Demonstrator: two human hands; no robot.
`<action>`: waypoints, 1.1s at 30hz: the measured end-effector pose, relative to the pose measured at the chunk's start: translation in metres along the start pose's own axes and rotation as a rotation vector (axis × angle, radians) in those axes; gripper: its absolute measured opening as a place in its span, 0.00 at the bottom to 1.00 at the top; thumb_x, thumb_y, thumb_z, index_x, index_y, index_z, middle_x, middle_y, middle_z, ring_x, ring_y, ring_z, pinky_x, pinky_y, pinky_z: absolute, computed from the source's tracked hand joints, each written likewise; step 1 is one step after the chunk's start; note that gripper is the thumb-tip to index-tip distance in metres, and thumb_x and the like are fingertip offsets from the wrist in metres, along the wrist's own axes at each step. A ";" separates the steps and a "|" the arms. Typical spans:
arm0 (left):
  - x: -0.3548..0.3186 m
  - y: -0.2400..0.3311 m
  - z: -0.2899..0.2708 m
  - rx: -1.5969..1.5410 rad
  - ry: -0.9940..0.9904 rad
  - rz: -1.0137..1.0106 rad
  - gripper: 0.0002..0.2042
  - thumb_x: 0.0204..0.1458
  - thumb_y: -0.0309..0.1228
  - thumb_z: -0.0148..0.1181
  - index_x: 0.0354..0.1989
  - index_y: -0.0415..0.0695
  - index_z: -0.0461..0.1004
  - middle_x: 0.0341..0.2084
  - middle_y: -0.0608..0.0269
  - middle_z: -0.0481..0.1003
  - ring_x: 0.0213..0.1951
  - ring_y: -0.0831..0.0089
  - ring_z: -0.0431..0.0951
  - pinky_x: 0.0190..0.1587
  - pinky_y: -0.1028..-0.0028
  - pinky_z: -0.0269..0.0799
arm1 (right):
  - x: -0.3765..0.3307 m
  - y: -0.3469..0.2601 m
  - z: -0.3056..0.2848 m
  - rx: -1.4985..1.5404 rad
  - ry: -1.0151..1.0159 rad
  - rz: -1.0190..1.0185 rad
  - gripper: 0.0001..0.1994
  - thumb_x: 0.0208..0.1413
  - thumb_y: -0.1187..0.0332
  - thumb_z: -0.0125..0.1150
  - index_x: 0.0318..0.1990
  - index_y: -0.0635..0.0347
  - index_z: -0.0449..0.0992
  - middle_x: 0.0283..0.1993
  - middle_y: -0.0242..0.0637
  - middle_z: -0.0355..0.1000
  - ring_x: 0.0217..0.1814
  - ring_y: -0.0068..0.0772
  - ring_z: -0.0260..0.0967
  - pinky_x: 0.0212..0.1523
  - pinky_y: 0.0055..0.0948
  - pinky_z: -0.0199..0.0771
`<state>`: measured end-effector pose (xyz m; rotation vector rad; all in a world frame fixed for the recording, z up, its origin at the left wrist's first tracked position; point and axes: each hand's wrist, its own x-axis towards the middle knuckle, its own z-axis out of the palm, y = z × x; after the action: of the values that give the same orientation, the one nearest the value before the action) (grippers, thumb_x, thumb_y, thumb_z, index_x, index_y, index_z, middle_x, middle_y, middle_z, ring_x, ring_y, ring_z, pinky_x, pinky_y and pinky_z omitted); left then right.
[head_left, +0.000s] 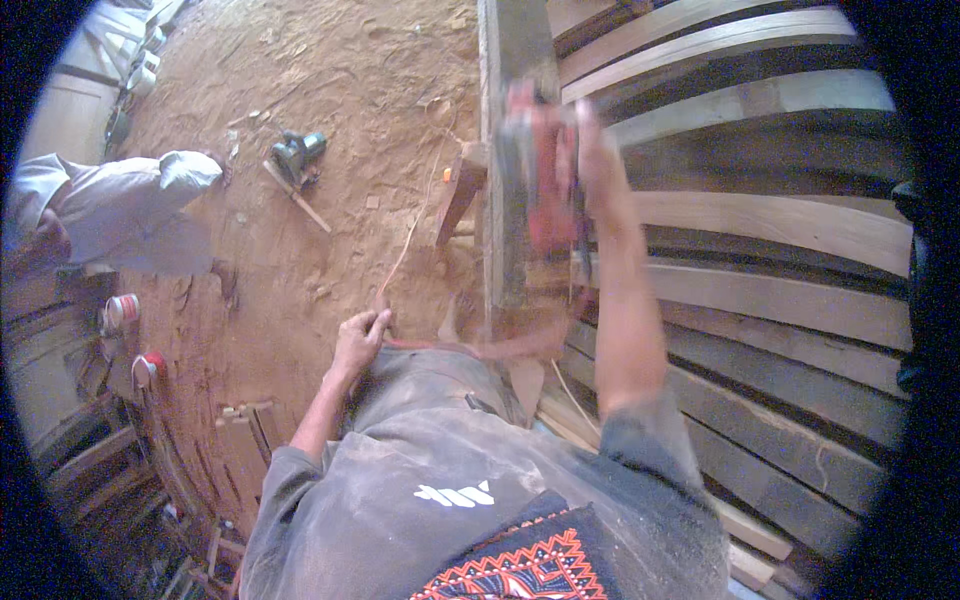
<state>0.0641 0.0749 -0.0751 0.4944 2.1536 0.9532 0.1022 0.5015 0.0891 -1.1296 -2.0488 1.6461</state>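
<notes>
A red power tool (548, 185), blurred, sits over the right edge of a long wooden beam (510, 275), short of its near end. The right hand (594, 150) has its fingers around the tool. Left of the beam, the left hand's (360, 338) fingers pinch an orange cord (403, 250). A green tool (298, 155) lies on the floor (350, 110).

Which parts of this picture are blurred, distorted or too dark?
In the head view, blur smears the right hand and the red power tool, while the left hand is clearer; in the head view too, fisheye distortion bows the long boards, gaps between them sink into shadow, and the corners fall to grainy black.
</notes>
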 end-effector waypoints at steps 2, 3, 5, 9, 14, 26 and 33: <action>-0.004 -0.001 -0.005 -0.172 0.047 0.093 0.19 0.64 0.43 0.60 0.34 0.36 0.82 0.23 0.50 0.80 0.27 0.69 0.79 0.32 0.65 0.72 | 0.050 0.001 0.003 0.087 -0.098 -0.063 0.34 0.69 0.34 0.37 0.32 0.53 0.78 0.22 0.28 0.71 0.21 0.24 0.67 0.23 0.34 0.68; -0.007 -0.003 -0.010 -0.107 0.034 -0.031 0.19 0.64 0.43 0.60 0.35 0.36 0.82 0.23 0.52 0.81 0.28 0.71 0.79 0.33 0.66 0.72 | 0.065 0.000 0.002 0.151 -0.117 -0.060 0.34 0.69 0.34 0.37 0.32 0.53 0.78 0.22 0.27 0.70 0.22 0.23 0.67 0.23 0.33 0.67; -0.004 -0.005 -0.015 -0.045 -0.006 -0.119 0.18 0.64 0.42 0.61 0.35 0.35 0.82 0.24 0.55 0.81 0.29 0.73 0.79 0.34 0.68 0.73 | 0.044 0.003 -0.001 0.152 -0.096 0.034 0.33 0.69 0.35 0.38 0.33 0.54 0.78 0.23 0.27 0.70 0.25 0.22 0.67 0.25 0.31 0.66; 0.012 -0.009 -0.025 0.187 -0.212 -0.123 0.18 0.61 0.42 0.63 0.34 0.36 0.80 0.24 0.48 0.79 0.28 0.68 0.79 0.35 0.66 0.73 | -0.148 0.028 -0.024 -0.092 -0.129 0.133 0.18 0.66 0.54 0.54 0.50 0.61 0.74 0.27 0.39 0.72 0.28 0.41 0.70 0.31 0.44 0.74; 0.029 0.010 -0.016 0.059 -0.299 0.019 0.16 0.60 0.41 0.64 0.34 0.36 0.80 0.24 0.45 0.78 0.28 0.64 0.79 0.35 0.63 0.73 | -0.302 0.061 -0.016 0.004 0.010 0.482 0.27 0.57 0.68 0.68 0.62 0.64 0.66 0.27 0.40 0.72 0.23 0.43 0.70 0.30 0.44 0.75; 0.035 0.015 -0.014 0.021 -0.035 0.043 0.15 0.61 0.40 0.63 0.35 0.37 0.80 0.22 0.55 0.78 0.25 0.70 0.75 0.31 0.67 0.71 | 0.012 0.003 -0.014 0.232 -0.066 0.127 0.32 0.70 0.37 0.38 0.32 0.56 0.75 0.17 0.23 0.60 0.16 0.18 0.58 0.18 0.26 0.57; 0.036 0.025 0.008 0.054 -0.344 0.009 0.15 0.59 0.39 0.65 0.38 0.36 0.81 0.26 0.50 0.81 0.28 0.63 0.81 0.36 0.64 0.75 | -0.277 0.044 -0.039 -0.272 0.030 0.259 0.16 0.64 0.58 0.58 0.46 0.64 0.74 0.26 0.39 0.74 0.22 0.37 0.72 0.25 0.40 0.72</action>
<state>0.0478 0.1158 -0.0767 0.6446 1.8708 0.7539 0.3256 0.3330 0.1295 -1.5577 -2.2351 1.4741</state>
